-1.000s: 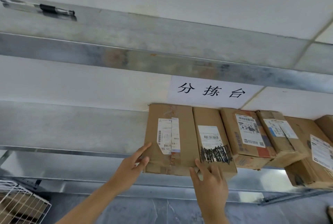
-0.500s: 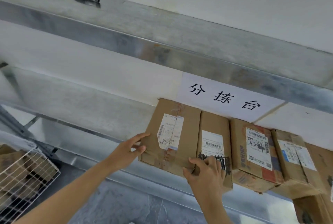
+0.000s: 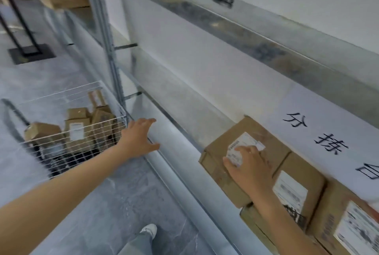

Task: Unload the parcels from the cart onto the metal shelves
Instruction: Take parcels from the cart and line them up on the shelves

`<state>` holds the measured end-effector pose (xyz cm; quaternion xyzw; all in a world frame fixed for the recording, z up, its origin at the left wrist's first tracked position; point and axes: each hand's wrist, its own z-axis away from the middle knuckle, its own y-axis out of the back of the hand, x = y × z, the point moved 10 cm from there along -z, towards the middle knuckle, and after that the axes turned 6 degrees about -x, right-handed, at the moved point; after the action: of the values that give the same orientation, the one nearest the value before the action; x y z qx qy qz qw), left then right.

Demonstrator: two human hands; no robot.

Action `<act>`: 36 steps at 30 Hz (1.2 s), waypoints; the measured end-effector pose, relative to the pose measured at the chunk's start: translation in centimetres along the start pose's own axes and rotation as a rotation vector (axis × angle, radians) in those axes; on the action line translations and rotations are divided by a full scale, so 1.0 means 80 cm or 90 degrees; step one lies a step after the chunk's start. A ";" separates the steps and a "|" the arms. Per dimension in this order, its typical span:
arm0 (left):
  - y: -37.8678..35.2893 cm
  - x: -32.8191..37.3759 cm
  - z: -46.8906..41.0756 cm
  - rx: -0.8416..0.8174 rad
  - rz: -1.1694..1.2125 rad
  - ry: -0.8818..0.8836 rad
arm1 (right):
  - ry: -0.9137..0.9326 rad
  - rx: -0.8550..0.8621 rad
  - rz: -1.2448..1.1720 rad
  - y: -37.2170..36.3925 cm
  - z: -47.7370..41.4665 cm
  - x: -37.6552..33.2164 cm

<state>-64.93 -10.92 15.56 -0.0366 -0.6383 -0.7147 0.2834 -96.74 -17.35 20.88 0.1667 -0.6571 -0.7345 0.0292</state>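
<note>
1. Grey floor (image 3: 106, 203) lies under the metal shelf (image 3: 176, 174) and a white wire cart (image 3: 61, 153) with brown parcels (image 3: 77, 129) inside.
2. One brown cardboard parcel (image 3: 272, 144) with a white label (image 3: 248, 140) stands on the shelf, touching the next box (image 3: 301, 174).
3. Right hand (image 3: 250, 170) presses its label, fingers nearly straight.
4. Left hand (image 3: 139, 140) is spread and holds nothing, over the shelf edge just beside the cart.

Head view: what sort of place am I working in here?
Most likely a parcel sorting or storage room. Labelled cardboard parcels stand in a row on a metal shelf, a wire cart beside it holds more boxes, and a printed paper sign hangs on the wall above them.
</note>
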 end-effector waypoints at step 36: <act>0.231 -0.578 0.107 0.120 -0.175 0.447 | 0.455 -0.160 0.090 -0.193 -0.170 -0.704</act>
<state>-20.53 13.19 14.41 0.3226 -0.5641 -0.6533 0.3884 -37.11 -13.52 16.35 0.3613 -0.5204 -0.7011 0.3272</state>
